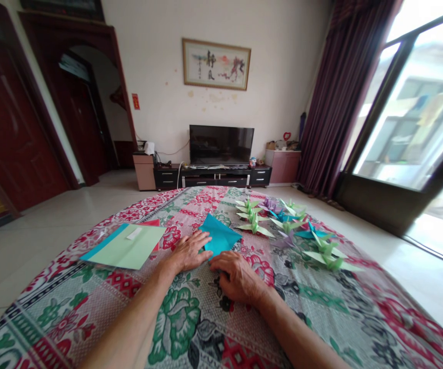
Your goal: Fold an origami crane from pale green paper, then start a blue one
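Note:
A folded teal sheet of paper [220,235] lies on the flowered tablecloth [190,328] in front of me. My left hand [189,250] lies flat with its fingers stretched out, their tips pressing on the sheet's left edge. My right hand [237,277] rests knuckles up just below the sheet, fingers curled under and touching its near corner. Whether anything is under those fingers is hidden.
A stack of green, blue and red paper sheets [127,245] lies to the left. Several folded paper cranes [286,225] in green, blue and purple stand to the right. Beyond the table are a TV cabinet [221,154], tiled floor and a glass door [417,128].

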Tool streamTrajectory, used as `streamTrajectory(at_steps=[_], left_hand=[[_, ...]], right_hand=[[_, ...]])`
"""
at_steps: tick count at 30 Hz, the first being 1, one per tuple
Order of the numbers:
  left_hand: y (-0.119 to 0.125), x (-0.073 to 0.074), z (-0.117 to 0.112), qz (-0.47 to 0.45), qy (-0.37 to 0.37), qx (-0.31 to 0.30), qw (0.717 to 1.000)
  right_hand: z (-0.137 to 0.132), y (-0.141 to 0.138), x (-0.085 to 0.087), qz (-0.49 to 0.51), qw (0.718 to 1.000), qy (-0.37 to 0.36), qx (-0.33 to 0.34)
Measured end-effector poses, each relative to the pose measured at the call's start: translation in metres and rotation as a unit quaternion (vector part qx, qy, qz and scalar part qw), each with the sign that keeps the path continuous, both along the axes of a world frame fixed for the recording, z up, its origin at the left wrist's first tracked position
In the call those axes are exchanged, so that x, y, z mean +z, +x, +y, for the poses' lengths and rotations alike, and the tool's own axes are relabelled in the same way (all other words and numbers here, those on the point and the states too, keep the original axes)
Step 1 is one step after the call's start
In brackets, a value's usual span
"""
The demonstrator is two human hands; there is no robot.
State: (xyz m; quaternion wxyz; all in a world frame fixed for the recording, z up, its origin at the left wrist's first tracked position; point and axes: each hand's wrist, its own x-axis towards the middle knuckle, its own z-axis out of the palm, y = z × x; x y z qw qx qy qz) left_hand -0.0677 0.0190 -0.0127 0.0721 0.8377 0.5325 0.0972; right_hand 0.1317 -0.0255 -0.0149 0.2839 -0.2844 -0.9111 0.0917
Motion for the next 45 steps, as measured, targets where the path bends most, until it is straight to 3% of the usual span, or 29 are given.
streamTrajectory(at_steps=[22, 29, 38, 45], left_hand=[[-0.001, 0.001, 0.007, -0.020, 0.021, -0.008, 1.000], [-0.001, 0.003, 0.005, -0.016, 0.038, -0.015, 0.999], [-0.005, -0.006, 0.011, -0.032, 0.021, -0.011, 0.999], [-0.004, -0.004, 0.010, -0.031, 0.010, -0.012, 0.999]], right_hand=[[-0.007, -0.007, 0.004, -0.028, 0.999, 0.036, -0.011], [-0.004, -0.006, 0.002, -0.010, 1.000, 0.003, -0.014], [-0.003, -0.029, -0.001, -0.036, 0.986, -0.007, -0.165], [-0.003, -0.028, -0.006, -0.039, 0.990, 0.018, -0.134]])
